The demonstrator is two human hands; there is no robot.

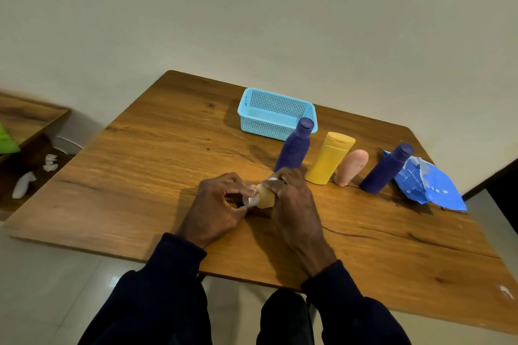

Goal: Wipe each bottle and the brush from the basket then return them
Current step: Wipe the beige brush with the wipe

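One small bottle [265, 196], tan with a white cap [250, 201], is held on its side between both hands, over the tabletop [168, 148] near the middle of its near edge. Whether it touches the wood I cannot tell. The left grip [215, 204] pinches the cap end with curled fingers. The right grip [294, 199] is wrapped over the body, and a scrap of white wipe [273, 180] shows under its fingers. Both forearms come in low over the near edge, with the backs of the hands up.

The step in hand appears to be wiping this bottle. The next move probably calls for turning it in the left grip so the wipe reaches the hidden side. It then has to be carried to the basket [263, 124] at the far edge. The lift should be careful, because a blue bottle [294, 148] stands just beyond the right knuckles.

That bottle starts a row running toward the right edge: a yellow bottle [328, 158], a pink item [350, 166] that I cannot identify, and a second blue bottle [386, 169]. A blue packet [429, 185] lies beside the last of them. No item shows in the basket, so the returning seems not yet begun.
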